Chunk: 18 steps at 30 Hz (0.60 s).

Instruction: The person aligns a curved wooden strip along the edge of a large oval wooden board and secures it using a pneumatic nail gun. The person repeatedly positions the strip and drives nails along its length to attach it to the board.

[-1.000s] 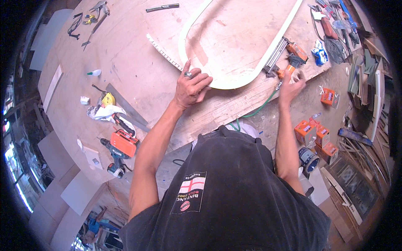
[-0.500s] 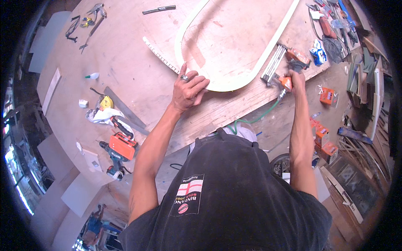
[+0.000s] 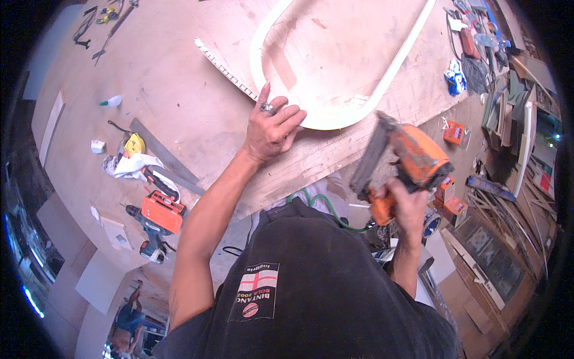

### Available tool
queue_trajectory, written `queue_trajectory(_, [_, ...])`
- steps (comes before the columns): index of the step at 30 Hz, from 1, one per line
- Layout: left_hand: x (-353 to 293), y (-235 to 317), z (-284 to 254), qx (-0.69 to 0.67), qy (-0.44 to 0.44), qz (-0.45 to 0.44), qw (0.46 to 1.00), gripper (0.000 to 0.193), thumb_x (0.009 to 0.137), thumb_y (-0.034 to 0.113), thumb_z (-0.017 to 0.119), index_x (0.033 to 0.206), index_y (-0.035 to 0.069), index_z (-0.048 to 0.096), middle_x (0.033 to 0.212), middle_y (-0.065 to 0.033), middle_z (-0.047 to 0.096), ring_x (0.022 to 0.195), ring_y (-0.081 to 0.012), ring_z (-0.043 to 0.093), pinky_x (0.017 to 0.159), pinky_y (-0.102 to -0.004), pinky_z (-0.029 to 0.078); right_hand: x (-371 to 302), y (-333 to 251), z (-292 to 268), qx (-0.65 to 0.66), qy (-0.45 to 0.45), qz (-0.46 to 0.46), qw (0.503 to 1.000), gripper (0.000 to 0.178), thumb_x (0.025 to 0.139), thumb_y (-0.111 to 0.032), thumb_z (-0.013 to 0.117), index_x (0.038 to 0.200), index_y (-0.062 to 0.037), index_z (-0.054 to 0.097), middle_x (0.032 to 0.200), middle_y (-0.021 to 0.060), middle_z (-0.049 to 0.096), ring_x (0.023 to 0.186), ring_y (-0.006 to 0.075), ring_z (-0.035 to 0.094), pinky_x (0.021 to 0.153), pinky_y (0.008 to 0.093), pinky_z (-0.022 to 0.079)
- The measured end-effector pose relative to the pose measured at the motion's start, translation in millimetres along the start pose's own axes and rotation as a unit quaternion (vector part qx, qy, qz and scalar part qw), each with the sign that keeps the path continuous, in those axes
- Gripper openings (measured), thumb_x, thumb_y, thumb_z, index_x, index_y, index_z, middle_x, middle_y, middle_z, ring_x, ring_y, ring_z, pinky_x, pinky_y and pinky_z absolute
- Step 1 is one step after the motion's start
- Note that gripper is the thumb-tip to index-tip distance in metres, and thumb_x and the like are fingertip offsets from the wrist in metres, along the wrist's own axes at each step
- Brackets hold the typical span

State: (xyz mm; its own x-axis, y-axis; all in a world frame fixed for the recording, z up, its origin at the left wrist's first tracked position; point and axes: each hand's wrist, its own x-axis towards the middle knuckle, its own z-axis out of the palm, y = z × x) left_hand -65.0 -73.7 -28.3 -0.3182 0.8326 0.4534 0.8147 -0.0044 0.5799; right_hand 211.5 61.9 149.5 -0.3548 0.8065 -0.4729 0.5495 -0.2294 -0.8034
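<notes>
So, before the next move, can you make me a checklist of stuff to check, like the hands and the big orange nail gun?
1. Right hand gripping the orange nail gun: ok.
2. Green hose leading to the nail gun's handle end: ok.
3. Left hand on the curved white frame: ok.
4. Nail gun apart from the left hand: ok, it is off to the right.
5. Slotted strip snug against the frame all along: not ok, its far end stands away.
6. Nails loaded inside: cannot tell, the loading part is dark and blurry.
</notes>
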Motion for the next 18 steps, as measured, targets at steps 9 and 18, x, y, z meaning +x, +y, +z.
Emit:
queue_trajectory(9, [0,-2,3,0.006,0.012,-0.004,1.0,0.038,0.071,0.014,0.084,0.108,0.017,0.08,0.102,0.0053,0.073,0.103,-0.0197,0.068,0.131,-0.059,0.026,-14,-40,82,-0.01,-0.121,0.074,0.99,0.033,0.1,-0.011,0.073,0.127,0.0036,0.06,0.091,0.005,0.068,0.058,0.0115,0.062,0.052,0.0278,0.051])
queue_trajectory(18, [1,0,3,-0.008,0.02,-0.013,1.0,0.035,0.071,0.013,0.083,0.106,0.015,0.08,0.101,0.0047,0.072,0.103,-0.0202,0.067,0.132,-0.0583,0.025,-10,-45,91,-0.031,-0.109,0.085,0.99,0.047,0.1,-0.008,0.073,0.139,0.0047,0.051,0.112,0.012,0.067,0.061,0.0129,0.063,0.05,0.0281,0.051])
